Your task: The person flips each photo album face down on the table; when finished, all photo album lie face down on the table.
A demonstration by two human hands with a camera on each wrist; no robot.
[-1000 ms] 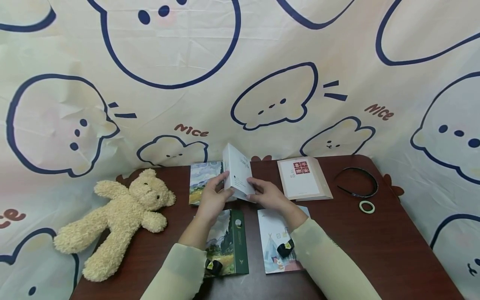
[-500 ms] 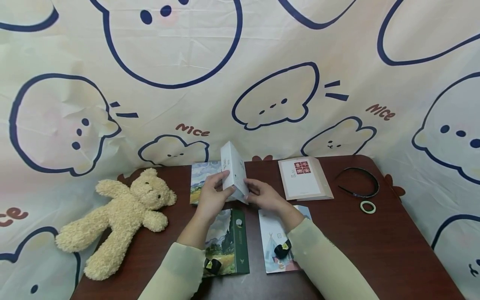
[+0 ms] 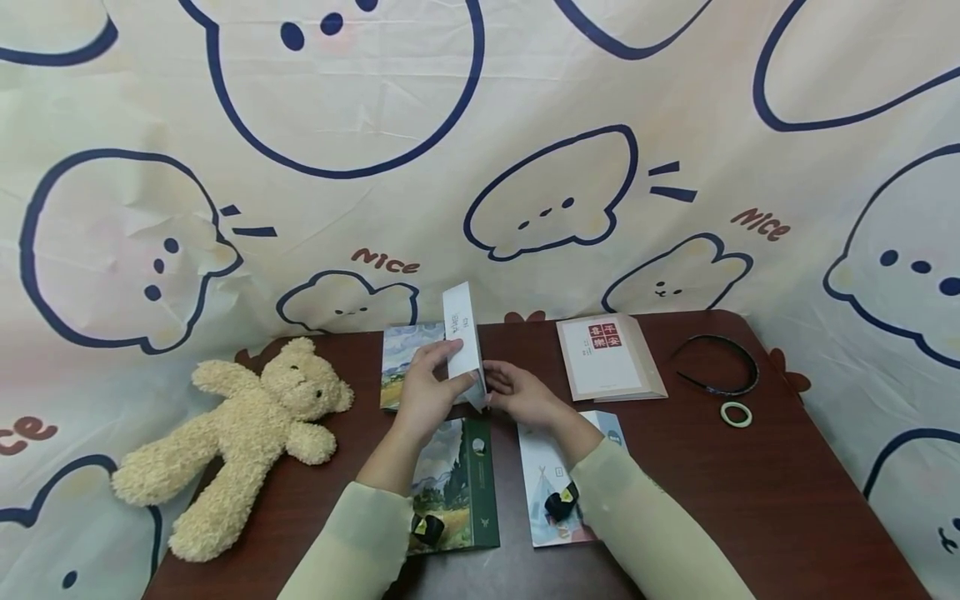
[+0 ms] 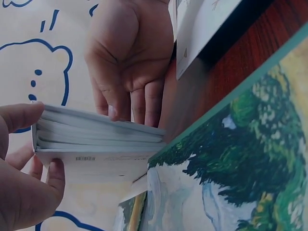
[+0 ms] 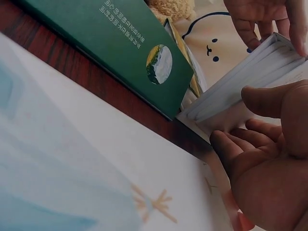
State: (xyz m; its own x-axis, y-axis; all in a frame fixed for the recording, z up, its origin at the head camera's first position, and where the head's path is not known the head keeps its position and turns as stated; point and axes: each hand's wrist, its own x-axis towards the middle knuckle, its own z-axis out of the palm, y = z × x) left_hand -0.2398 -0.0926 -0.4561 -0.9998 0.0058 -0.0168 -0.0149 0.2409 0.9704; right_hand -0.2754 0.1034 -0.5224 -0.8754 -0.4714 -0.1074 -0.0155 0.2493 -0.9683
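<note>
A thick white book stands tilted on end, its narrow printed side towards the head camera. My left hand grips it with the thumb on one side and fingers on the other. The left wrist view shows its page edges between two white covers. My right hand is at the book's right side, fingers loosely bent; in the right wrist view its thumb and fingertips are apart, close to the covers. Behind the held book lies a landscape-covered book.
Below the hands lie a green-spined book and a white illustrated book. A cream book with red characters lies at the back right, near a black headband and a pale green ring. A teddy bear lies at the left.
The white book has turned so its broad face no longer shows and its narrow side faces the head camera. My right hand has shifted slightly left; its hold has loosened.
</note>
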